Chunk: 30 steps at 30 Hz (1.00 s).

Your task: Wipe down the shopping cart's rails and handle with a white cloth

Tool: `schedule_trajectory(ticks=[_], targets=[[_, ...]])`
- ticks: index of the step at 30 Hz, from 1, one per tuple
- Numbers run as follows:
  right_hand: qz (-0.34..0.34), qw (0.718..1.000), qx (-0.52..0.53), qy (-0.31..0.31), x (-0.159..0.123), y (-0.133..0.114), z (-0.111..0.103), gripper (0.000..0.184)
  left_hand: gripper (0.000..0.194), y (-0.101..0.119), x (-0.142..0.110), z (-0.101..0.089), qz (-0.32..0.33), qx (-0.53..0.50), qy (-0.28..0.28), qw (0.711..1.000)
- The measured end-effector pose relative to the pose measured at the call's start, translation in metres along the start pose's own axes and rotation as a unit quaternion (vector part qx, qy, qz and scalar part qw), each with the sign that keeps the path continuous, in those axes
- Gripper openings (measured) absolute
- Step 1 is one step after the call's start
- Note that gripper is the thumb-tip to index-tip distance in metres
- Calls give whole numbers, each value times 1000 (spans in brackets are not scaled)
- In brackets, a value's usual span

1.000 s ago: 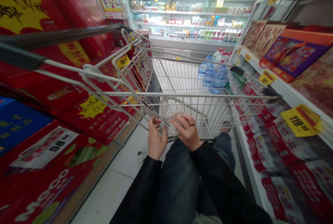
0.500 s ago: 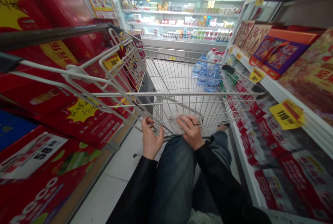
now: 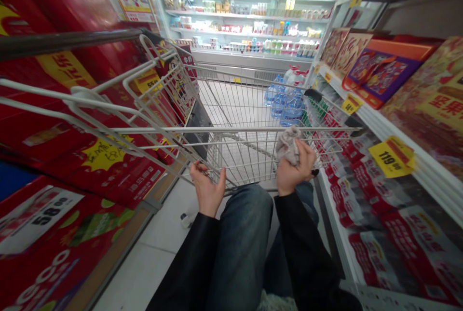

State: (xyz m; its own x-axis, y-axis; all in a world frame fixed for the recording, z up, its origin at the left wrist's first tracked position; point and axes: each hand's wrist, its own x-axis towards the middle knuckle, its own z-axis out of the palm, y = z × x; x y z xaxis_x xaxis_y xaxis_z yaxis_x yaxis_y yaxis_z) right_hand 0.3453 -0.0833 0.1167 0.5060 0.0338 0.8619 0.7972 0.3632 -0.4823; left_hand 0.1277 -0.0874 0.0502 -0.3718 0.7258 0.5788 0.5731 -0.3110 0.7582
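A crumpled grey cloth (image 3: pixel 288 146) is bunched in my right hand (image 3: pixel 291 173), against the near side of a wire shopping cart (image 3: pixel 238 130), just at its long rail. The fingers wrap round the cloth's right side. Lower and to the left, my left hand (image 3: pixel 209 189) is beside the cart's lower wires, thumb spread away from loosely bent fingers. Nothing shows between them; whether the fingertips touch a wire is hard to see. The cart lies across the aisle in front of my knees, its dark handle bar (image 3: pixel 72 41) at upper left.
Red drink cartons (image 3: pixel 39 248) are stacked close on the left. A shelf with gift boxes (image 3: pixel 387 67) and bottle packs (image 3: pixel 372 214) lines the right. Large water bottles (image 3: pixel 285 103) stand on the floor beyond the cart, before a lit refrigerated display (image 3: pixel 246 17).
My right hand has moved up and right with the cloth, from low by the cart's wires to its long rail. My left hand has stayed nearly in place. The view has shifted slightly.
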Motion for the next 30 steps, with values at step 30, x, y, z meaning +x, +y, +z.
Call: schedule_trajectory(ticks=[30], targets=[[-188, 950, 105, -227, -9, -72, 14, 59, 92, -42, 58, -2, -61, 59, 4, 996]])
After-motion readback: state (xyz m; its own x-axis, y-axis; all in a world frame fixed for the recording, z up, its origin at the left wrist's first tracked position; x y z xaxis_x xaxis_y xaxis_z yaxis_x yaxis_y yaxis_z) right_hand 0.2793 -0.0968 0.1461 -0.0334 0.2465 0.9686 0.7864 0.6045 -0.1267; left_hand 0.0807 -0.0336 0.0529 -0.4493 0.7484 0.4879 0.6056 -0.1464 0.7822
